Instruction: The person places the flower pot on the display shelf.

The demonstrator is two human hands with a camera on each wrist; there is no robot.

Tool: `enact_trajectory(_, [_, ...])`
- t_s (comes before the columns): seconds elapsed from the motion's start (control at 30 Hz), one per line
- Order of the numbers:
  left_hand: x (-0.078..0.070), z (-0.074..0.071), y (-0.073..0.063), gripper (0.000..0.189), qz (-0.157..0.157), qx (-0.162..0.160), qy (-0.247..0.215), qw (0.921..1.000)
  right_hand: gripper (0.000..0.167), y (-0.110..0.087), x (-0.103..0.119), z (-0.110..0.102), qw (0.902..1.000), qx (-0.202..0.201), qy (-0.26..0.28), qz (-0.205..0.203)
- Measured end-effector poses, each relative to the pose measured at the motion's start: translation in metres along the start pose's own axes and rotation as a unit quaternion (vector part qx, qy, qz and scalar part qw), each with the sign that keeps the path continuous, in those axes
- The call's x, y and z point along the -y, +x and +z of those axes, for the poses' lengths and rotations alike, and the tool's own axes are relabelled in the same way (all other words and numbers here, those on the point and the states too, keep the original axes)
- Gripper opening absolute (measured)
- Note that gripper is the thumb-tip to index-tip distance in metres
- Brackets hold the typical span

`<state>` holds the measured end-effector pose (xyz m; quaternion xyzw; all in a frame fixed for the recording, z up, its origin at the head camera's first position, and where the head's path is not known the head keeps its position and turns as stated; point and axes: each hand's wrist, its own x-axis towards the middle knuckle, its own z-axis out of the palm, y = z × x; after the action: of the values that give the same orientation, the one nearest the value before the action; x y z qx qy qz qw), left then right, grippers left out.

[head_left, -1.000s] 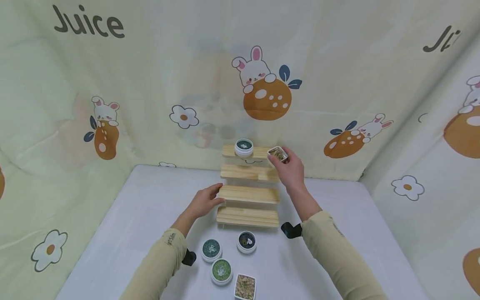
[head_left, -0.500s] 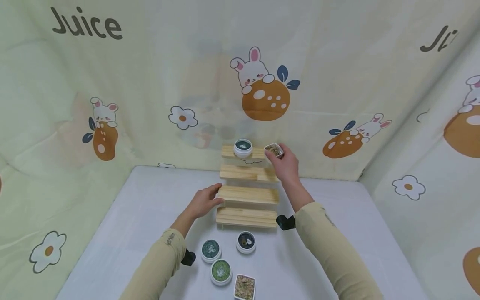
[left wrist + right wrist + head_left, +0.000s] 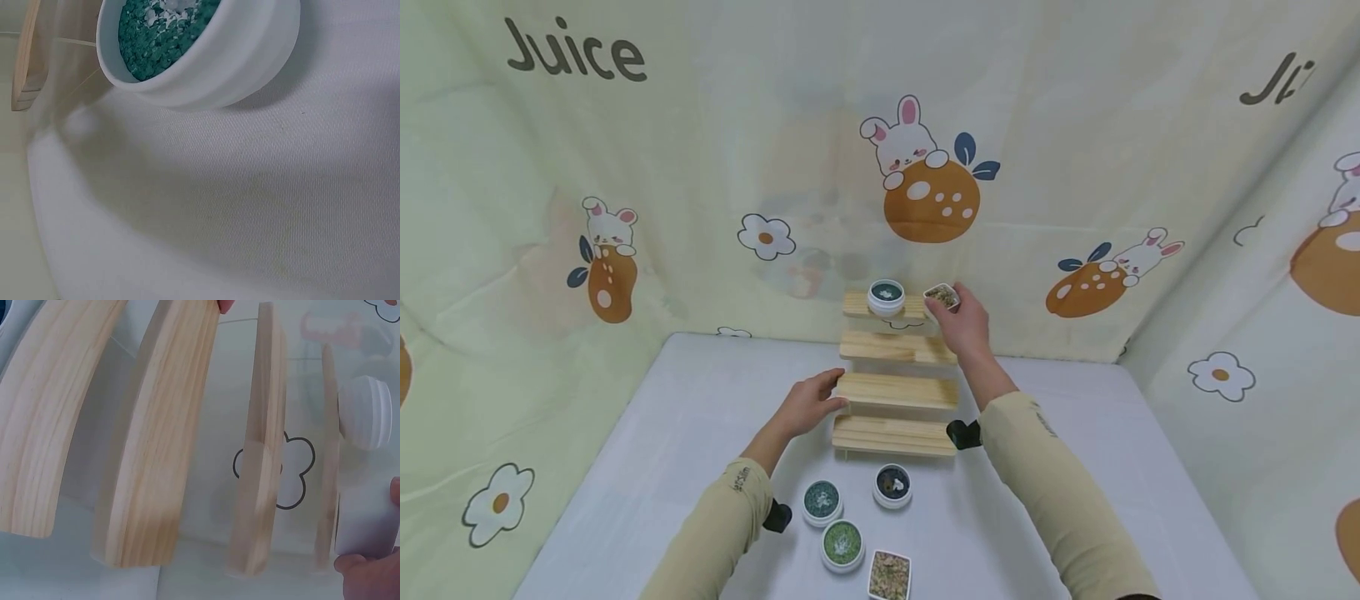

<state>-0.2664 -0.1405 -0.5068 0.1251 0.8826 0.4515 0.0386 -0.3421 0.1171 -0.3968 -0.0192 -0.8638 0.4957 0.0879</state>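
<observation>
My right hand (image 3: 966,325) pinches a small white square pot (image 3: 942,295) filled with brownish bits at the right end of the rack's top board. In the right wrist view, the base of the square pot (image 3: 367,522) is right at that board, below a round white pot (image 3: 369,412) in the picture. From the left, my left hand (image 3: 807,404) grips the end of the third board down on the four-step wooden display rack (image 3: 897,389), thumb in front and fingers behind. A round pot (image 3: 886,297) with dark green filling stands on the top board.
On the white table before the rack stand round pots with teal (image 3: 822,500), green (image 3: 842,543) and dark (image 3: 892,483) fillings, plus a square pot (image 3: 890,575) of tan bits. The teal pot (image 3: 206,69) is close to my left wrist. A printed curtain (image 3: 820,167) hangs behind.
My right hand has moved left along the top board with the square pot, nearer the round pot. My left hand has stayed at the rack's left side.
</observation>
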Motion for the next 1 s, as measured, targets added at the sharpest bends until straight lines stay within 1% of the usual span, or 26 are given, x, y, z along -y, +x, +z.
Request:
enact_trajectory(0.07, [0.0, 0.0, 0.0, 0.061, 0.0, 0.001, 0.002, 1.0, 0.069, 0.002, -0.002, 0.002, 1.0, 0.006, -0.002, 0.0])
enact_trajectory(0.23, [0.001, 0.0, -0.001, 0.06, 0.005, -0.001, 0.001, 1.0, 0.068, 0.004, -0.002, 0.009, 1.0, 0.004, 0.0, -0.001])
enact_trajectory(0.33, [0.001, 0.001, -0.001, 0.061, 0.006, -0.001, -0.002, 1.0, 0.064, 0.003, -0.001, 0.011, 0.9999, -0.001, -0.009, -0.008])
enact_trajectory(0.47, [0.001, 0.001, -0.002, 0.061, 0.004, 0.002, 0.0, 1.0, 0.061, 0.004, 0.0, 0.013, 0.9996, 0.005, -0.023, -0.017])
enact_trajectory(0.57, [0.002, 0.001, -0.002, 0.061, 0.007, 0.002, 0.0, 1.0, 0.062, 0.006, 0.0, 0.014, 0.9995, 0.01, -0.026, -0.015])
enact_trajectory(0.7, [0.002, 0.001, -0.001, 0.061, 0.013, 0.001, -0.001, 0.9999, 0.061, 0.008, -0.001, 0.015, 0.9993, 0.004, -0.035, -0.015])
enact_trajectory(0.83, [0.002, 0.001, 0.001, 0.061, 0.012, 0.001, -0.003, 0.9999, 0.061, 0.008, 0.001, 0.016, 0.9992, -0.003, -0.036, -0.014])
enact_trajectory(1.0, [0.003, 0.0, 0.002, 0.061, 0.009, -0.002, -0.004, 0.9999, 0.056, 0.008, 0.002, 0.016, 0.9994, -0.015, -0.029, -0.015])
